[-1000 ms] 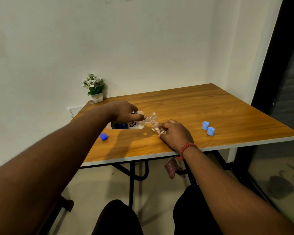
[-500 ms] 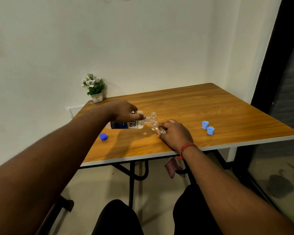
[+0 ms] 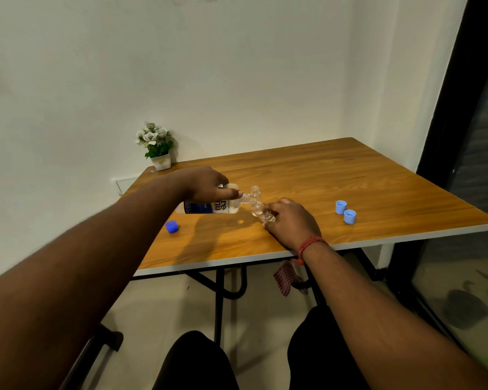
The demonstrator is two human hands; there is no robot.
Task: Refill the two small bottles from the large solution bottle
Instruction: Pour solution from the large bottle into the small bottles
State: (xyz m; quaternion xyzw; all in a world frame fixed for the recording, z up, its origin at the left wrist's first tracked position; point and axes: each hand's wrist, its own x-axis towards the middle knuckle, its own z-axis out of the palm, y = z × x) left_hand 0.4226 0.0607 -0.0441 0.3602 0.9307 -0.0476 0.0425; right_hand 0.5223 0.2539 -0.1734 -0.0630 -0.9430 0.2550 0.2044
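Left hand (image 3: 206,184) mid-table (image 3: 350,175), clear of edges

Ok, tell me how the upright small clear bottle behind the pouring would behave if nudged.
The uncapped small clear plastic bottle looks narrow and light, so it would probably tip easily. It likely slides on the smooth wooden table. On its side, it may roll.

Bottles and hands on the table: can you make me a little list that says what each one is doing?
left hand: holds big bottle, tipped sideways
right hand: holds small bottle, tilted
pouring: big bottle's mouth meets the small bottle's mouth
second small bottle: upright behind them, open
dark blue cap: on table, left
light blue caps: two, on the right
plant: far left corner
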